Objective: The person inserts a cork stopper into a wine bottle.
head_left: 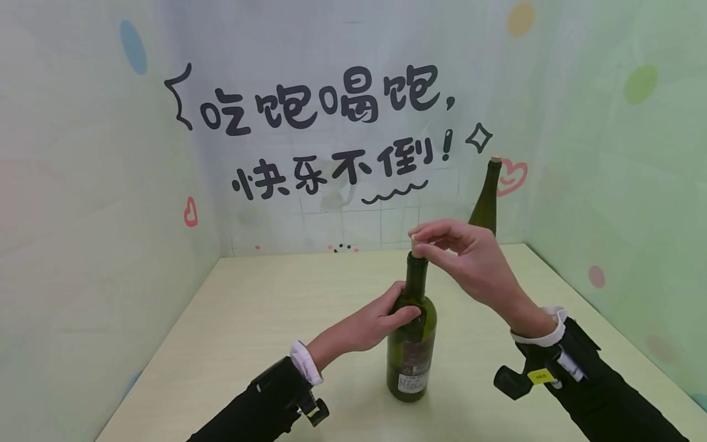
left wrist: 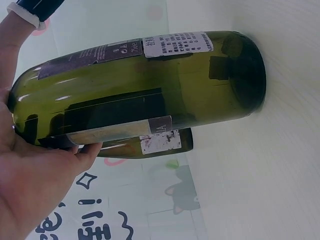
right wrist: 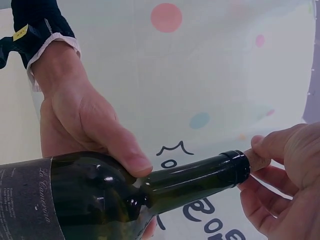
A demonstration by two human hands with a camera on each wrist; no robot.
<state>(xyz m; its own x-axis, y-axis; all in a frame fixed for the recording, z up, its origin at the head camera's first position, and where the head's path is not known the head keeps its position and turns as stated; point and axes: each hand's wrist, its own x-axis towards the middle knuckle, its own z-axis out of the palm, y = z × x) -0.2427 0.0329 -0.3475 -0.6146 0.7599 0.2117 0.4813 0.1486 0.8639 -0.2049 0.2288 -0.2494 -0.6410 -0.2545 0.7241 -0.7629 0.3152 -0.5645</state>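
My left hand [head_left: 375, 323] is wrapped round the shoulder of the green bottle [head_left: 399, 353], which stands on the bench [head_left: 265, 325]. My right hand [head_left: 475, 261] pinches the cork [right wrist: 258, 161] between thumb and fingers, right at the bottle's mouth; how deep it sits, I can't tell. The risk, as I judge it, is force at an angle — a sideways twist could crumble or snap the cork, and a slack grip on smooth glass could let the bottle spin or tip. A second bottle [head_left: 486, 199], corked too, stands beyond my right hand. The dark label [right wrist: 31, 200] bears script resembling "La Camerona"; the white sticker [left wrist: 177, 44] has print too fine to read. The wall writing [head_left: 361, 92] says 吃饱喝饱,快乐不倒!
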